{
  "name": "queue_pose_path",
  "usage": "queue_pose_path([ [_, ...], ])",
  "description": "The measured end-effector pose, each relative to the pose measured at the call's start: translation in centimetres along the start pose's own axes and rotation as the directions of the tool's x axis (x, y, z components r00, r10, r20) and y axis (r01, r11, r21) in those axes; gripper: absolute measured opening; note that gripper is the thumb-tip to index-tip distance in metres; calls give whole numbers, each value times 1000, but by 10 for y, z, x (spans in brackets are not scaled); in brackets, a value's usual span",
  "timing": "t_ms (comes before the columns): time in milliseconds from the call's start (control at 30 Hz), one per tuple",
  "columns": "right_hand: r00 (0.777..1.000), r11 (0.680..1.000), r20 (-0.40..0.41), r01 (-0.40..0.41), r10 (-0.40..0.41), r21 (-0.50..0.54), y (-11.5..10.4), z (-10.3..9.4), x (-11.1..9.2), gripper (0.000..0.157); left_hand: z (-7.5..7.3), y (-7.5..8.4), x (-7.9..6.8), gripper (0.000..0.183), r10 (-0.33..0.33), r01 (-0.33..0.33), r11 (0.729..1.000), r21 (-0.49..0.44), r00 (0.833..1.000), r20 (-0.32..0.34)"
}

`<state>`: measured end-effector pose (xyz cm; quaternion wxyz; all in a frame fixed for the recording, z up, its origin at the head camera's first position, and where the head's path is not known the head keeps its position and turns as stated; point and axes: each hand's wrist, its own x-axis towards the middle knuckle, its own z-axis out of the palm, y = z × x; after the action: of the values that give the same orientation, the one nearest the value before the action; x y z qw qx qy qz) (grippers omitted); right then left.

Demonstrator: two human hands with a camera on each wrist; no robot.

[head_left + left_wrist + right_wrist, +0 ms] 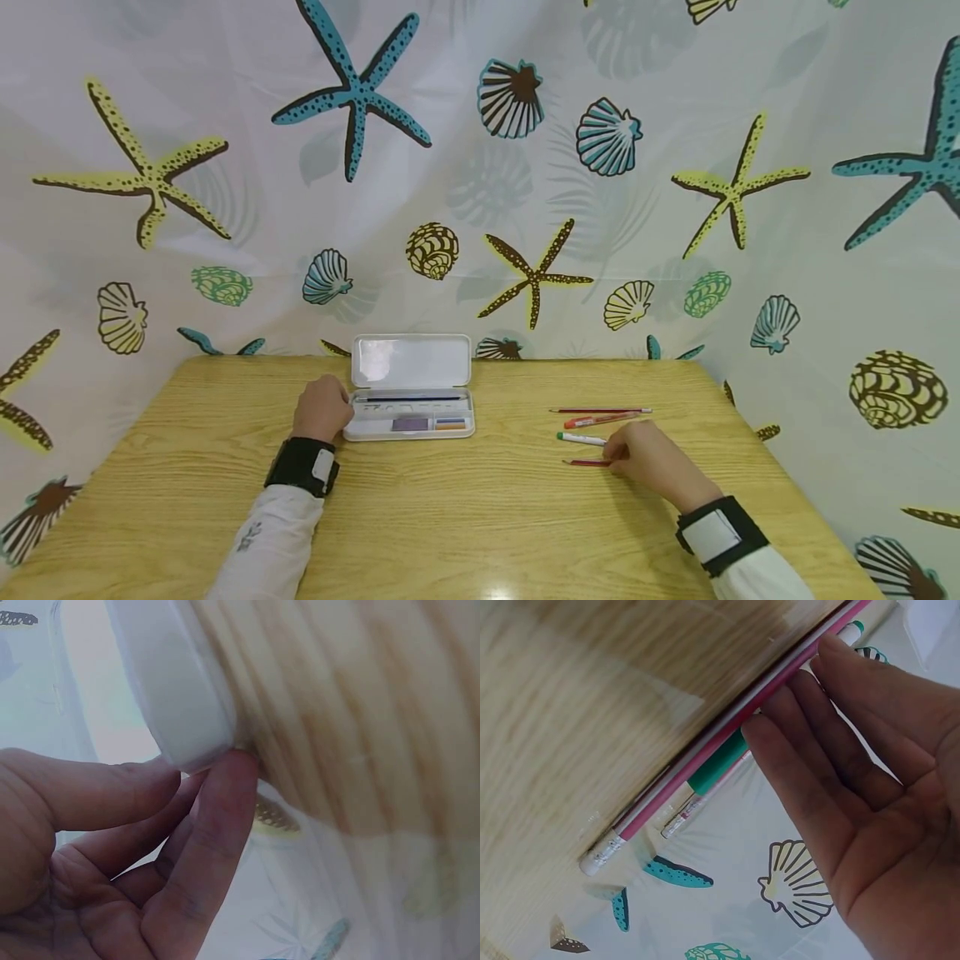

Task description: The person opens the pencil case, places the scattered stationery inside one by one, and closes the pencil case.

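An open white pencil case (411, 432) stands near the back of the table, its lid (411, 361) raised. My left hand (321, 410) is at the case's left end; in the left wrist view thumb and a finger pinch the corner of the white case (187, 705). My right hand (654, 465) is low over the table on the right, thumb and fingertips at the nearest red pencil (705, 754), which has a white eraser end. Just behind it lies a white marker (581, 438) with a green cap. Part of each is hidden by the hand.
Farther back lie another red pencil (600, 410) and an orange-red pen (600, 421). Inside the case are a dark pencil (412, 398), a purple-grey block (410, 424) and a small blue-and-orange piece (450, 424). A shell-printed curtain (450, 183) hangs behind the wooden table (450, 517).
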<state>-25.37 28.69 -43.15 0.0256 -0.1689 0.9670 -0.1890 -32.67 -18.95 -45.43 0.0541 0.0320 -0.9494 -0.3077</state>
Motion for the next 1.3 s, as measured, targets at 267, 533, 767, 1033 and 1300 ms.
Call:
queue_pose_path([
  [267,1000,1000,1,30,-30,1,1,2,2,20,-1,0,-1,31,2,-2,1000,-6,1000,-2],
  [533,999,998,-6,54,-54,-18,3,4,2,21,-1,1,-2,33,7,-7,1000,1,1000,-6],
  [767,997,997,-3,76,-76,-12,4,5,2,21,-2,3,-2,35,-2,2,1000,-1,1000,-5],
  [1033,996,996,10,90,-90,-16,4,4,1,22,-2,4,-4,36,7,-7,1000,-14,1000,-5],
  [1300,998,998,1,59,-59,-30,-1,2,0,23,-3,3,-4,35,1,-1,1000,-5,1000,3],
])
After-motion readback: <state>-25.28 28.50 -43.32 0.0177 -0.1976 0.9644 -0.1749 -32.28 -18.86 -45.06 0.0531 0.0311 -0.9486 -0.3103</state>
